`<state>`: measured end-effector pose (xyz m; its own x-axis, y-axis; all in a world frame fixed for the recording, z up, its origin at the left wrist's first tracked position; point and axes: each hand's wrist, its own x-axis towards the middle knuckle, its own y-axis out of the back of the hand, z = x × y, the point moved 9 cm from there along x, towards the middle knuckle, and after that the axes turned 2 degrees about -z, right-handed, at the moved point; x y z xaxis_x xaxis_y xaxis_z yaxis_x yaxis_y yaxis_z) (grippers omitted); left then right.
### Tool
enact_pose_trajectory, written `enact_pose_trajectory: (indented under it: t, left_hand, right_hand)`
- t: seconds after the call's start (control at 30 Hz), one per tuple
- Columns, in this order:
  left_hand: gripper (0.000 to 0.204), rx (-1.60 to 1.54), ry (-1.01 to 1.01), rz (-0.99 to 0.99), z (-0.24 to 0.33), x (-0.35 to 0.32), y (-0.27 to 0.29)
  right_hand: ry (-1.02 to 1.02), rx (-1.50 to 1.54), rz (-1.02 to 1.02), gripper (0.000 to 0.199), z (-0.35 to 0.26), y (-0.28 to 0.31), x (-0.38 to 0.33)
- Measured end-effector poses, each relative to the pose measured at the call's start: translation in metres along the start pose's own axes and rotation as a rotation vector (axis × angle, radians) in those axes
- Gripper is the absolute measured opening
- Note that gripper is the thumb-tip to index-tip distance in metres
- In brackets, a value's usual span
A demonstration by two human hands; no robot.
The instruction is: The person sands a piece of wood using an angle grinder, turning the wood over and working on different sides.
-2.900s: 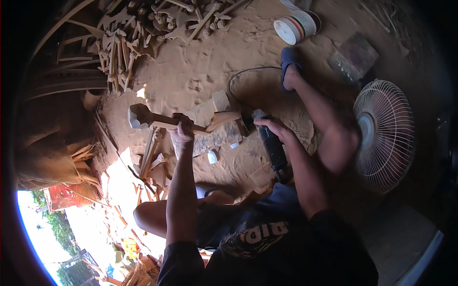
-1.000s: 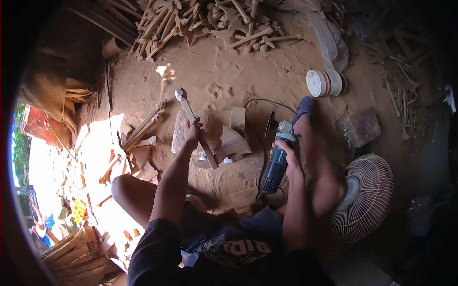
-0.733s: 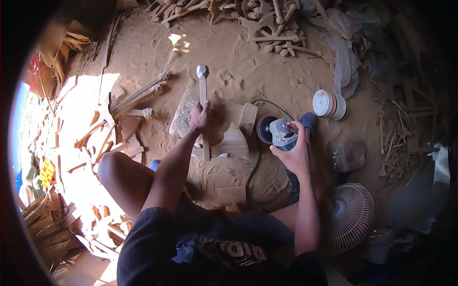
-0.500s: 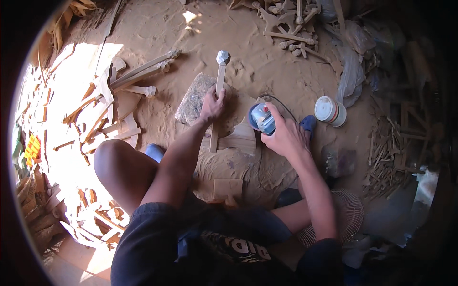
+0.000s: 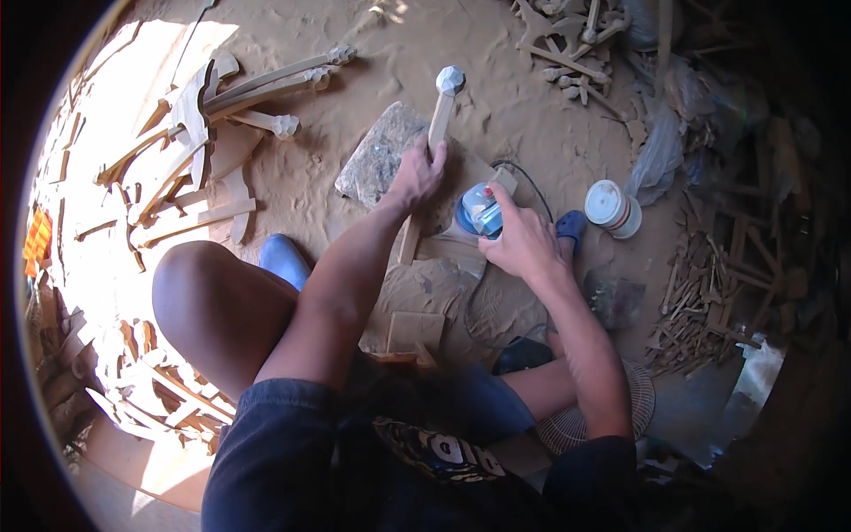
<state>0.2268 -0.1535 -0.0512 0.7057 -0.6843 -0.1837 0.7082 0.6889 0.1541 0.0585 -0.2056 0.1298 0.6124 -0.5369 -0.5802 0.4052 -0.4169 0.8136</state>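
Observation:
My left hand (image 5: 418, 173) is closed round a pale wooden leg (image 5: 439, 124) that ends in a faceted knob at its far end. The leg lies at a slant beside a rough stone block (image 5: 377, 160), its near end passing under my wrist. My right hand (image 5: 525, 241) grips a small corded power sander (image 5: 483, 211) with a blue round disc and a red button on top. The sander is just right of the leg, apart from my left hand; whether its disc touches wood I cannot tell. A flat wooden board (image 5: 452, 253) lies beneath.
Carved wooden legs (image 5: 275, 84) lie in a pile at left, with more offcuts (image 5: 572, 53) at the far right. A white lidded tub (image 5: 612, 210) stands right of my foot. Thin sticks (image 5: 696, 284) and a round wire fan guard (image 5: 643, 399) are at right. A black cord (image 5: 536, 182) loops behind the sander.
The view has shifted a little. The wooden leg in my left hand now leans more to the right, and the sander in my right hand is closer to it.

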Motion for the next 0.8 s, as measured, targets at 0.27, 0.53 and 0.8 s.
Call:
enact_pose_trajectory:
  t: [0.27,0.53,0.8]
  left_hand:
    - [0.044,-0.023,-0.02,-0.008,-0.005,0.001,-0.006]
    - [0.04,-0.005,0.001,-0.019,0.002,0.001,-0.005]
    - [0.049,-0.021,0.026,0.002,0.0,0.001,-0.004]
  right_hand:
    - [-0.004,-0.124,0.003,0.087,-0.007,-0.003,0.004]
    - [-0.036,-0.214,0.084,0.087,-0.008,0.005,0.0]
    - [0.017,-0.072,0.049,0.089,-0.002,-0.003,0.004]
